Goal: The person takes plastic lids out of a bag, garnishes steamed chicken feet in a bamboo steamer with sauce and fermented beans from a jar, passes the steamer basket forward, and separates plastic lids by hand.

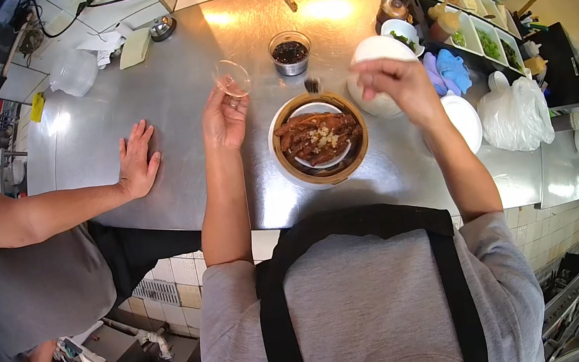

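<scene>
Our left hand point(228, 119) holds the clear lid point(234, 75) between curled fingers; our right hand point(395, 83) is loosely closed, contents unclear. The steamer point(362, 132) lies on the desk point(185, 159) between them, nearer the right; its meat point(338, 131) runs crosswise.

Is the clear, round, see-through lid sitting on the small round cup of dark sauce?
No, the left hand holds the clear lid up, away from the sauce cup, which stands open.
</scene>
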`<state>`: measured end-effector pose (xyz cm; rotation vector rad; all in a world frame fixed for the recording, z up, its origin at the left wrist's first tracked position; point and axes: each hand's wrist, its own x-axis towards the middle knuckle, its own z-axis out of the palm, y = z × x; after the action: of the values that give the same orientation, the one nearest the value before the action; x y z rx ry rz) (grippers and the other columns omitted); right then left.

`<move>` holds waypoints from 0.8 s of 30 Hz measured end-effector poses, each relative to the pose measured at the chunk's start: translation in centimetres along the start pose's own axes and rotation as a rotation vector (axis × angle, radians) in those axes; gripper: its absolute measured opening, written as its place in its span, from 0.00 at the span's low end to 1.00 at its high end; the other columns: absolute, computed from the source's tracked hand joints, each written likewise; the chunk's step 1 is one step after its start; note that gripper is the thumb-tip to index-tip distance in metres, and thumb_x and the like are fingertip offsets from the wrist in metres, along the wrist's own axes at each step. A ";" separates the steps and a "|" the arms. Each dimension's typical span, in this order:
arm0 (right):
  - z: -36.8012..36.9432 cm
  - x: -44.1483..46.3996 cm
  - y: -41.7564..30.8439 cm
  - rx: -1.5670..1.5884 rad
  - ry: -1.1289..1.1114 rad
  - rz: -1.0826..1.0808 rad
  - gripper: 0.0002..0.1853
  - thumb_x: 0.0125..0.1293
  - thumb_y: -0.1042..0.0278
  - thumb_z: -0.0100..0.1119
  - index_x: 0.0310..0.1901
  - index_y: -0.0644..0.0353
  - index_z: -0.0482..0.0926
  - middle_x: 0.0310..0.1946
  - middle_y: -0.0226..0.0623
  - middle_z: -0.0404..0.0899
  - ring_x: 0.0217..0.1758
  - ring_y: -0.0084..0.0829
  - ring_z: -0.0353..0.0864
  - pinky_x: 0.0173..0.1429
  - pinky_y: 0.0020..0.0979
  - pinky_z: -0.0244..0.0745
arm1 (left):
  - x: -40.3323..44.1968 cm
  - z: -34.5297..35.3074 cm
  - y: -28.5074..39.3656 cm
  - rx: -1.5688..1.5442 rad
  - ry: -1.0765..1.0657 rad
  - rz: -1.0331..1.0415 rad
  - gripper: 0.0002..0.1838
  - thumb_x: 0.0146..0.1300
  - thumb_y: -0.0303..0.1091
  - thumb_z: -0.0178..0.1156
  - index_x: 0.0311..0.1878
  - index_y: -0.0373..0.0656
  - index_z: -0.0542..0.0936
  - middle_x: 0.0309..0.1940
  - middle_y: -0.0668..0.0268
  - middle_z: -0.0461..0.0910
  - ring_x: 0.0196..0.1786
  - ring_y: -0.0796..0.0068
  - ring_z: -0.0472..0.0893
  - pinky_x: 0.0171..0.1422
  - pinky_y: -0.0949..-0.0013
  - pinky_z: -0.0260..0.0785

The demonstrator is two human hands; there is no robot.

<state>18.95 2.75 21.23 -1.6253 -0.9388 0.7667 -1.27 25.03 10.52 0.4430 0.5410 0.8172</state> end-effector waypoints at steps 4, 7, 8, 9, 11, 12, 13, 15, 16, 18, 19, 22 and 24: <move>1.5 -5.0 0.5 -0.216 -0.064 -0.138 0.12 0.60 0.79 0.57 0.45 0.62 0.82 0.34 0.36 0.82 0.33 0.25 0.81 0.39 0.25 0.77 | -0.2 -0.2 -0.2 0.002 -0.025 -0.012 0.12 0.62 0.31 0.60 0.46 0.36 0.75 0.35 0.63 0.80 0.38 0.73 0.80 0.44 0.68 0.76; 2.6 -6.2 1.6 -0.444 -0.054 -0.434 0.13 0.57 0.81 0.58 0.45 0.60 0.82 0.36 0.40 0.82 0.36 0.33 0.82 0.41 0.29 0.78 | -0.3 0.0 -0.4 0.004 -0.043 -0.028 0.11 0.62 0.31 0.60 0.46 0.37 0.76 0.34 0.63 0.80 0.37 0.73 0.80 0.44 0.68 0.76; 2.7 -6.4 1.7 -0.514 -0.037 -0.549 0.14 0.56 0.81 0.58 0.44 0.59 0.82 0.37 0.41 0.82 0.37 0.36 0.82 0.42 0.31 0.78 | -0.4 0.1 -0.4 0.004 -0.052 -0.033 0.11 0.62 0.31 0.60 0.46 0.37 0.76 0.34 0.63 0.81 0.36 0.73 0.80 0.44 0.68 0.76; 2.7 -6.6 1.6 -0.530 -0.014 -0.545 0.14 0.55 0.81 0.58 0.44 0.59 0.82 0.37 0.41 0.81 0.38 0.37 0.82 0.42 0.32 0.78 | -0.5 0.2 -0.5 0.010 -0.054 -0.035 0.11 0.62 0.31 0.60 0.46 0.37 0.76 0.34 0.63 0.81 0.36 0.73 0.80 0.44 0.68 0.76; 2.6 -6.8 1.3 -0.563 0.028 -0.537 0.15 0.54 0.82 0.58 0.44 0.59 0.81 0.38 0.42 0.81 0.40 0.40 0.82 0.44 0.35 0.78 | -0.6 0.3 -0.4 0.019 -0.057 -0.035 0.11 0.62 0.31 0.60 0.45 0.37 0.76 0.34 0.63 0.81 0.35 0.73 0.80 0.44 0.68 0.76; 2.5 -6.8 1.4 -0.563 0.034 -0.525 0.15 0.54 0.82 0.58 0.44 0.59 0.81 0.38 0.42 0.81 0.40 0.40 0.82 0.44 0.34 0.78 | -0.6 0.2 -0.4 0.015 -0.050 -0.036 0.11 0.62 0.32 0.60 0.46 0.37 0.76 0.34 0.63 0.81 0.35 0.72 0.80 0.44 0.68 0.76; 2.4 -6.8 1.6 -0.563 0.040 -0.512 0.14 0.55 0.82 0.58 0.44 0.59 0.81 0.37 0.42 0.81 0.40 0.39 0.82 0.44 0.33 0.78 | -0.5 0.0 -0.4 0.011 -0.044 -0.038 0.11 0.62 0.32 0.60 0.46 0.37 0.76 0.34 0.63 0.81 0.35 0.72 0.80 0.44 0.68 0.76; 2.0 -6.7 1.7 -0.530 0.060 -0.482 0.14 0.56 0.82 0.57 0.44 0.59 0.82 0.37 0.41 0.82 0.39 0.37 0.82 0.43 0.31 0.78 | -0.3 -0.1 -0.4 0.010 -0.042 -0.040 0.12 0.62 0.32 0.60 0.46 0.37 0.76 0.34 0.63 0.81 0.35 0.72 0.80 0.44 0.68 0.76; 1.9 -6.6 1.8 -0.495 0.073 -0.464 0.13 0.57 0.82 0.57 0.44 0.59 0.82 0.36 0.40 0.82 0.38 0.35 0.83 0.43 0.30 0.78 | -0.3 -0.2 -0.4 0.013 -0.044 -0.039 0.12 0.62 0.32 0.60 0.46 0.37 0.76 0.34 0.63 0.81 0.35 0.72 0.80 0.44 0.68 0.75; 1.6 -6.3 1.9 -0.392 0.081 -0.320 0.13 0.59 0.82 0.55 0.45 0.60 0.82 0.35 0.39 0.82 0.36 0.30 0.83 0.42 0.27 0.78 | -0.2 -0.4 -0.3 0.015 -0.041 -0.037 0.12 0.63 0.32 0.60 0.46 0.37 0.76 0.34 0.63 0.80 0.35 0.73 0.80 0.44 0.68 0.75; 1.4 -6.2 1.9 -0.324 0.079 -0.194 0.13 0.60 0.81 0.55 0.45 0.60 0.82 0.34 0.37 0.82 0.35 0.28 0.83 0.41 0.26 0.77 | -0.2 -0.4 -0.3 0.013 -0.038 -0.038 0.12 0.63 0.33 0.60 0.46 0.37 0.76 0.34 0.63 0.80 0.35 0.73 0.80 0.44 0.68 0.75; 0.7 -5.5 2.9 -0.068 0.047 0.019 0.12 0.63 0.80 0.53 0.46 0.62 0.81 0.32 0.34 0.82 0.32 0.24 0.81 0.40 0.23 0.76 | 0.3 -0.4 -0.3 0.010 -0.029 -0.036 0.12 0.63 0.33 0.60 0.46 0.37 0.76 0.34 0.63 0.80 0.35 0.73 0.79 0.44 0.68 0.75; 0.2 -4.8 3.2 0.108 0.018 0.120 0.11 0.63 0.80 0.53 0.46 0.64 0.81 0.31 0.34 0.81 0.30 0.23 0.80 0.39 0.23 0.76 | 0.6 -0.4 -0.4 0.006 -0.023 -0.037 0.12 0.63 0.33 0.60 0.46 0.36 0.76 0.34 0.63 0.80 0.35 0.73 0.79 0.44 0.69 0.76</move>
<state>17.05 -1.75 18.16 -1.6015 -0.7788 0.8695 -0.98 25.27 9.77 0.4464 0.5297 0.7740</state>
